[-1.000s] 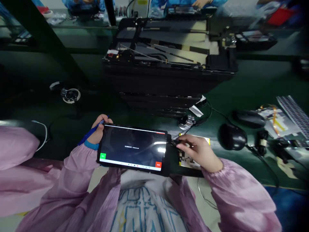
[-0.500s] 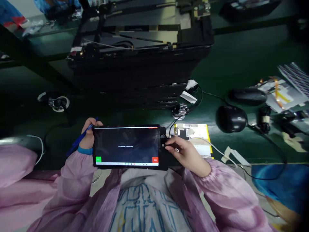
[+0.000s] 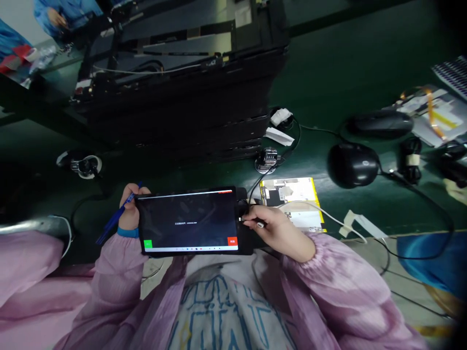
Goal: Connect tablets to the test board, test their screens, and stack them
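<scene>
A dark tablet (image 3: 189, 223) with its screen lit lies level before me, showing a line of small text, a green button at lower left and a red one at lower right. My left hand (image 3: 132, 209) grips its left edge, with a blue pen (image 3: 116, 219) also held between the fingers. At the right edge, my right hand (image 3: 268, 223) pinches a small cable plug (image 3: 241, 219) between thumb and fingers. Its metal tip is against or very close to the tablet's side; I cannot tell whether it is inserted. A white cable (image 3: 324, 218) runs from behind this hand.
A tall stack of black panels (image 3: 175, 116) stands ahead. Right of the tablet lies a yellow-edged board with a battery-like part (image 3: 310, 197). Beyond are a black mouse-shaped device (image 3: 353, 165), cables and a combination lock (image 3: 268, 158). A person's pink sleeve (image 3: 29, 248) is at left.
My head view has shifted and tilted slightly. The tablet has tipped a little, and my right hand with the plug sits slightly further left, close against the tablet's edge. Both hands keep their grip.
</scene>
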A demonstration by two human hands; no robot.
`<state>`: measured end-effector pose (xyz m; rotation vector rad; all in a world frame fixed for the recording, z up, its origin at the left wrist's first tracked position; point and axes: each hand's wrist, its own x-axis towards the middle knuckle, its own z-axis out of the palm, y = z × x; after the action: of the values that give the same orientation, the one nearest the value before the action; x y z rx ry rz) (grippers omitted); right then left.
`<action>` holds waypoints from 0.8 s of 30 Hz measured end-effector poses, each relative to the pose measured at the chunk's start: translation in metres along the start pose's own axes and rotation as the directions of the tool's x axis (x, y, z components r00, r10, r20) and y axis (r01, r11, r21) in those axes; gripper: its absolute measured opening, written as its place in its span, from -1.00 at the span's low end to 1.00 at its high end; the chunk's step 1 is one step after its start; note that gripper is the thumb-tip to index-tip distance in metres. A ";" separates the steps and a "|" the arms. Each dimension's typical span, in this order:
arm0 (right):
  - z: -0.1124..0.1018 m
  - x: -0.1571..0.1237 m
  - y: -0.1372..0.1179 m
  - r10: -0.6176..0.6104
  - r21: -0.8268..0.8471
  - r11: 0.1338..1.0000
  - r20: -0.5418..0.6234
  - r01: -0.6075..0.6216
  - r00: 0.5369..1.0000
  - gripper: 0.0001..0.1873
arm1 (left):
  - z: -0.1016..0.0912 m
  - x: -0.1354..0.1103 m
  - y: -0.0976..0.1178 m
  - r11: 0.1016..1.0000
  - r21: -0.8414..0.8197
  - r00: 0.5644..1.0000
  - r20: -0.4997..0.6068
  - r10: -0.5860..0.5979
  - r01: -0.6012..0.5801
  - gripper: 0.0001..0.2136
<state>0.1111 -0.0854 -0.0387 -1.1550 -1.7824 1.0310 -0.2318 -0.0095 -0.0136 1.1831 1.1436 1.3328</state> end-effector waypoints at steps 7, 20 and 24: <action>0.002 0.005 -0.006 0.000 -0.097 0.995 0.030 0.003 1.000 -0.82 | -0.007 -0.001 -0.008 0.998 -0.068 0.998 0.055 0.007 -0.003 -0.43; 0.009 -0.014 0.001 -0.070 -0.229 0.971 -0.007 0.067 0.997 -0.90 | -0.007 -0.012 -0.014 0.992 -0.127 0.998 0.060 0.001 0.006 -0.41; 0.011 -0.019 -0.001 -0.189 -0.409 0.899 -0.033 0.160 0.981 -0.84 | -0.010 -0.015 -0.017 0.989 -0.147 0.997 0.076 -0.013 0.024 -0.42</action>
<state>0.1070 -0.1056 -0.0451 -1.2272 -2.0578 0.5173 -0.2398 -0.0231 -0.0326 1.1020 0.9827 1.3245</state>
